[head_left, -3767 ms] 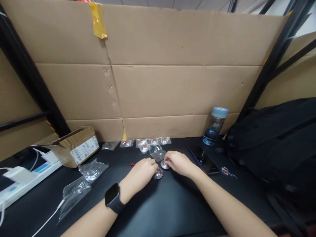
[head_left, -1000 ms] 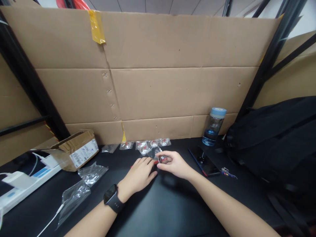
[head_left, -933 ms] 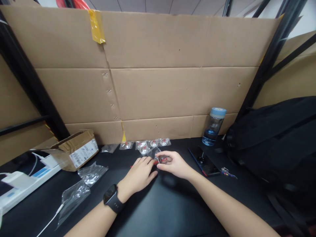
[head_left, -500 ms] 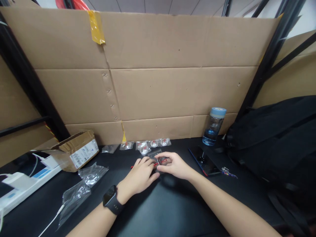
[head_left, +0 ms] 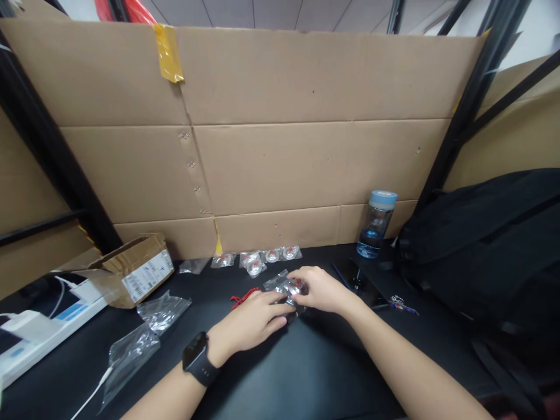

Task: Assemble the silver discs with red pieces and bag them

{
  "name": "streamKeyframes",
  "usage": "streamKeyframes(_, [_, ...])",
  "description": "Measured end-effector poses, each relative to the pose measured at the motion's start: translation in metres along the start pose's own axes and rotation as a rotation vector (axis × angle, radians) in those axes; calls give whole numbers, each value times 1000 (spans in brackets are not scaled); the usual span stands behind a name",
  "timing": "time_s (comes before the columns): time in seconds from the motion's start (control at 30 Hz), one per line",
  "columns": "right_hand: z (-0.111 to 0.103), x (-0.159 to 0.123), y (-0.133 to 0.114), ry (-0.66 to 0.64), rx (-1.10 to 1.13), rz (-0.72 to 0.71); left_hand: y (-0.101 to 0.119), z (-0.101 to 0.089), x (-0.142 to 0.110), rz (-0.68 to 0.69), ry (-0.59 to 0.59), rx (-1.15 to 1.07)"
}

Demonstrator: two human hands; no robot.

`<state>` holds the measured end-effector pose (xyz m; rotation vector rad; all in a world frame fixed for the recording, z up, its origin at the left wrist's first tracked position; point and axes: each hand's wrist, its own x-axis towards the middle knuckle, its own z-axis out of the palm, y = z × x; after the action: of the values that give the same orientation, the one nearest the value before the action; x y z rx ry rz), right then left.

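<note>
A small clear plastic bag with a round silvery piece and a bit of red in it lies between my hands on the black tabletop. My right hand grips the bag's right side, thumb and fingers curved around the round piece. From the left, my left hand reaches over the bag's near edge, its fingers fairly straight and its fingertips on the plastic. What sits under those fingertips is partly hidden. A bundle of red cord rests just behind my left hand.
Several bagged round silvery pieces line the foot of the cardboard wall. At left are an open carton, loose plastic bags and a power strip. A phone, water bottle and black backpack stand right.
The red cord held between my hands now lies behind my left hand. Both hands have come onto the clear bag, and the round piece shows in it under my right hand.
</note>
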<state>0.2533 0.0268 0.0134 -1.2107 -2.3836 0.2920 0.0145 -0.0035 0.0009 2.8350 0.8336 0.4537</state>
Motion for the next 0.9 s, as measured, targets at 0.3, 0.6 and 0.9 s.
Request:
streamKeyframes(0.3, [-1,-2,2,-154,1,16,-1,3,-1,-39,-21,30])
streamKeyframes(0.6, [2,-1,4,-178,-34,-28,0,3,-1,-70,-30,27])
streamKeyframes(0.9, [1,-2,4,-195,-30,-51,2,1,-1,-84,-28,12])
